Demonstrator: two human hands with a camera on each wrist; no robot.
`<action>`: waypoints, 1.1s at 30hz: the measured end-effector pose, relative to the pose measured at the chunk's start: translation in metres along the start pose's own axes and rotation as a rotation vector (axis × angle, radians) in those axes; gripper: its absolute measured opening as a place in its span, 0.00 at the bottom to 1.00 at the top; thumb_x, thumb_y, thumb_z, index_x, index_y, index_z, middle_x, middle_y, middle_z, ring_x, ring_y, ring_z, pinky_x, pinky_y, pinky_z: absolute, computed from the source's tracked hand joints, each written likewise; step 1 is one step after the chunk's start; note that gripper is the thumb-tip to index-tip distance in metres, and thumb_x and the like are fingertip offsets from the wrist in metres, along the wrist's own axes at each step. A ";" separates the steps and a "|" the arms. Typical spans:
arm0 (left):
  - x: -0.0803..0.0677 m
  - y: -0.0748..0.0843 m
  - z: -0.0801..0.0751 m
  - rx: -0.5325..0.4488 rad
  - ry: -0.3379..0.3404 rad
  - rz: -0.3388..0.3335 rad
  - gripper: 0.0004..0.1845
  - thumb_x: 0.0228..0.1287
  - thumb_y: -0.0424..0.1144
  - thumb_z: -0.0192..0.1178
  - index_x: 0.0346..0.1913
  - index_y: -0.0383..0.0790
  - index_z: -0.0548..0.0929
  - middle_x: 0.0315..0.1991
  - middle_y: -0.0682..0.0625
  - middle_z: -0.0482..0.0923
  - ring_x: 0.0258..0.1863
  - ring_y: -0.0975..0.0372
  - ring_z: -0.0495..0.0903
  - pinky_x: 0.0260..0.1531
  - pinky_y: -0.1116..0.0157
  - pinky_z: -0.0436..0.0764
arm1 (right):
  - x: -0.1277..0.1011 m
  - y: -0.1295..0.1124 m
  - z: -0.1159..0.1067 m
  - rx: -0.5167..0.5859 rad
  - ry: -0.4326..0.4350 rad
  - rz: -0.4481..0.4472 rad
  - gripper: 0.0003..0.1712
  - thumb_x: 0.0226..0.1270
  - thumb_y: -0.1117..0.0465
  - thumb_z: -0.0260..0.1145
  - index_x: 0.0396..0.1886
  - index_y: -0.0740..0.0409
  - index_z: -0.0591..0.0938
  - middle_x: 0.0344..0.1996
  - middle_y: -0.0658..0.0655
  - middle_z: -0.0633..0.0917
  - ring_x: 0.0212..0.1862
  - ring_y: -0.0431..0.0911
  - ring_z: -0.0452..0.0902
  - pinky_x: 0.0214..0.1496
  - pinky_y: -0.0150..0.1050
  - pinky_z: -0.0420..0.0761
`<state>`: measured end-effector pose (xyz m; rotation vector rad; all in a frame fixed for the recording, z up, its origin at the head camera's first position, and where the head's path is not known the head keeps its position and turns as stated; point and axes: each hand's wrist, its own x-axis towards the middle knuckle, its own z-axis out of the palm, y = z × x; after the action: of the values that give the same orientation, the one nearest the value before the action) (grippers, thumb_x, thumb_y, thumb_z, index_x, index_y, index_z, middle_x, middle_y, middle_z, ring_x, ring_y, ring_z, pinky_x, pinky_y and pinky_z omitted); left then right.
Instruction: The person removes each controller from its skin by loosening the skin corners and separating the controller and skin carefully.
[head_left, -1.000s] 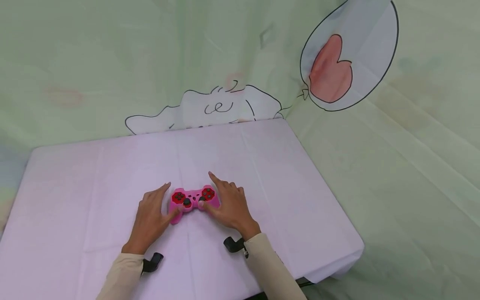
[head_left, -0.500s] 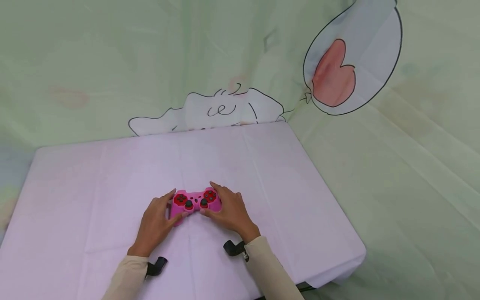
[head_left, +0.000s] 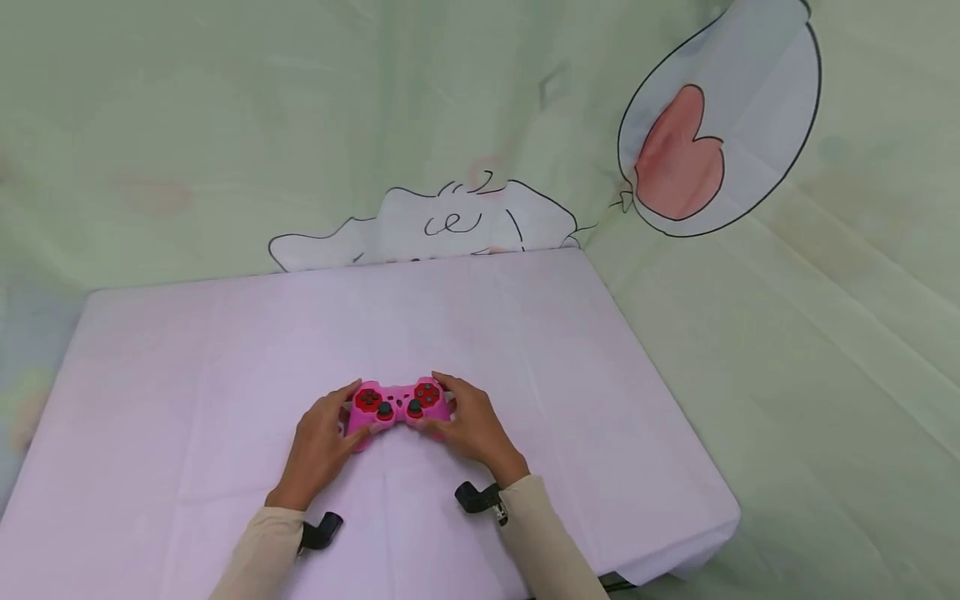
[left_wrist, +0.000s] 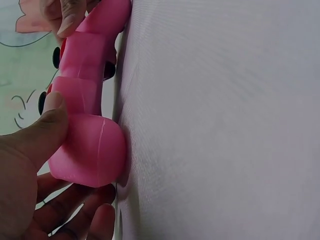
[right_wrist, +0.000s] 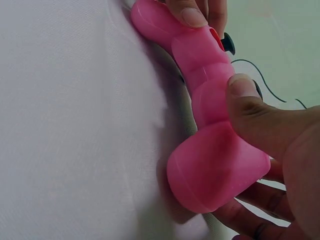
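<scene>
A pink game controller (head_left: 397, 392) with red button pads and black thumbsticks is between both hands near the middle of the table. My left hand (head_left: 318, 443) grips its left handle, thumb on the near side and fingers around the far outer edge. On the opposite side, my right hand (head_left: 477, 427) holds the right handle the same way. In the left wrist view the left thumb presses the pink shell (left_wrist: 95, 147), with several fingers below the handle. The right wrist view has the right thumb (right_wrist: 245, 95) beside a thumbstick. Whether the controller touches the cloth, I cannot tell.
A pale pinkish-white cloth (head_left: 225, 358) covers the table. Behind and to the right hang light green curtains (head_left: 187, 125) with line drawings and a balloon with a red heart (head_left: 681, 158). Black wrist cameras (head_left: 324, 531) sit on both forearms.
Both hands have closed in on the controller; the fingers, earlier spread apart from it, now curl against its edges. The thumbs rest on its near side. The head view has shifted slightly.
</scene>
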<state>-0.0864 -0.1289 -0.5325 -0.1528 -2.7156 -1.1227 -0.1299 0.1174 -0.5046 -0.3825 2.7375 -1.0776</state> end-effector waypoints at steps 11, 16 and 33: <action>0.003 0.001 0.001 -0.044 -0.049 -0.082 0.40 0.56 0.37 0.82 0.72 0.37 0.78 0.41 0.44 0.84 0.35 0.59 0.78 0.35 0.67 0.78 | -0.002 0.004 -0.004 0.049 -0.029 0.032 0.42 0.66 0.60 0.79 0.78 0.51 0.74 0.66 0.57 0.84 0.49 0.44 0.81 0.50 0.35 0.83; 0.003 0.002 0.001 -0.045 -0.055 -0.104 0.39 0.56 0.37 0.82 0.72 0.38 0.79 0.43 0.44 0.85 0.36 0.59 0.80 0.36 0.66 0.79 | -0.002 0.005 -0.004 0.064 -0.017 0.040 0.40 0.66 0.63 0.79 0.77 0.50 0.75 0.66 0.56 0.84 0.49 0.44 0.81 0.46 0.31 0.82; 0.002 0.003 0.000 -0.064 0.055 -0.073 0.41 0.51 0.37 0.85 0.70 0.42 0.81 0.53 0.45 0.87 0.39 0.58 0.82 0.36 0.66 0.78 | -0.003 0.002 -0.003 0.116 0.070 -0.021 0.40 0.61 0.66 0.81 0.73 0.49 0.78 0.64 0.54 0.85 0.46 0.44 0.81 0.44 0.31 0.81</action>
<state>-0.0879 -0.1267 -0.5297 -0.0311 -2.6581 -1.2155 -0.1286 0.1215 -0.5032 -0.3636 2.7196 -1.2721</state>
